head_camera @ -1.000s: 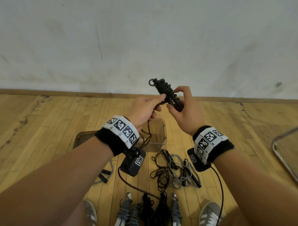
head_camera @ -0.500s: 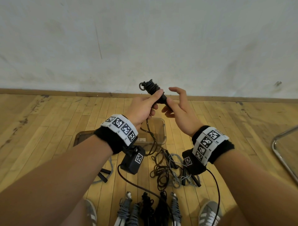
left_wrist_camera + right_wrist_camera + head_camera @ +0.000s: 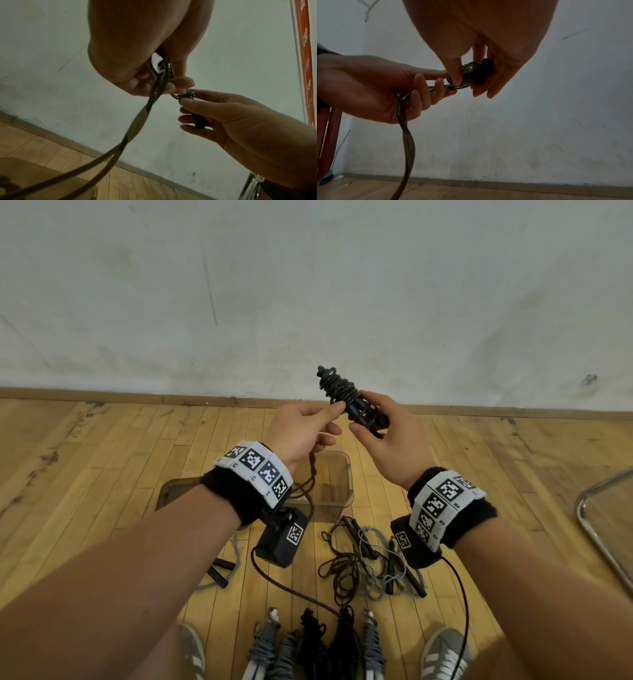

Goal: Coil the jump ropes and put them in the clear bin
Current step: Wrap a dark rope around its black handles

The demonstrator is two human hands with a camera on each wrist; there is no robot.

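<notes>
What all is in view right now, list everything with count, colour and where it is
Rope being coiled: one, black, wound round its handles, held up before the wall.
Clear bin: one, on the floor under the hands.
Loose ropes: a black and grey tangle, count unclear, floor, near side of the bin.
Coiled ropes: five, grey and black, in a row between the shoes.
Shoes: two, grey.
Metal tube frame: one, far right.
Left hand: pinches the trailing rope.
Right hand: holds the coil.

Looked like a gym or sports hall: worn yellow wood-strip floor (image 3: 102,460), scuffed plain white wall (image 3: 308,285) with wooden skirting board (image 3: 102,396), tangled black and grey jump ropes (image 3: 373,559) loose on the boards, chrome tubular frame (image 3: 596,508) at right.
</notes>
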